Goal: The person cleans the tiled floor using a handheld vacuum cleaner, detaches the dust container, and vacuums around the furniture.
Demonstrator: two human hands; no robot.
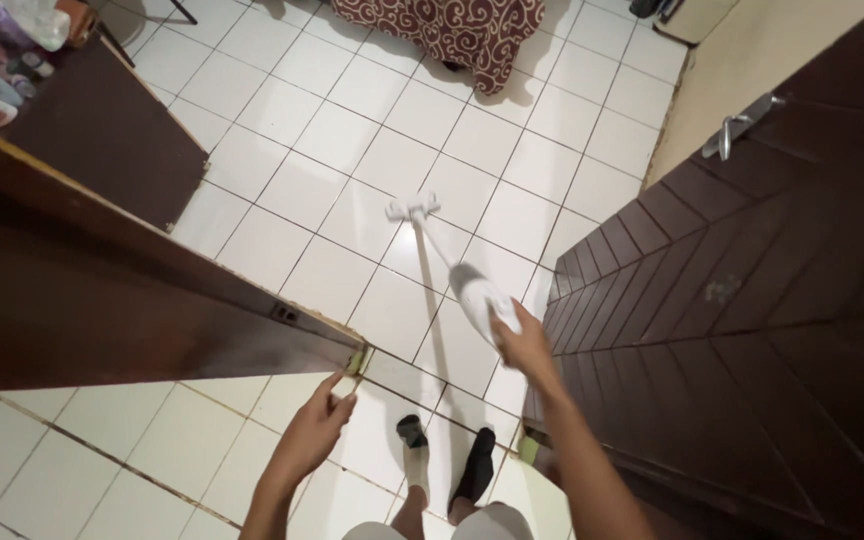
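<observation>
My right hand [524,343] grips the handle end of a white stick vacuum [472,285], whose thin tube runs forward to a small white floor head [413,208] resting on the white floor tiles. My left hand [316,425] reaches toward the edge of the dark wooden door frame [322,335], fingers slightly apart and holding nothing, touching or nearly touching the frame's lower corner. My feet [447,462] stand in the doorway, one in a white sock, one in a dark one.
An open dark wooden door [752,300] with a metal lever handle [737,125] stands on the right. A bed with a red patterned cover [442,30] lies ahead. A dark table [102,130] with bottles sits at upper left.
</observation>
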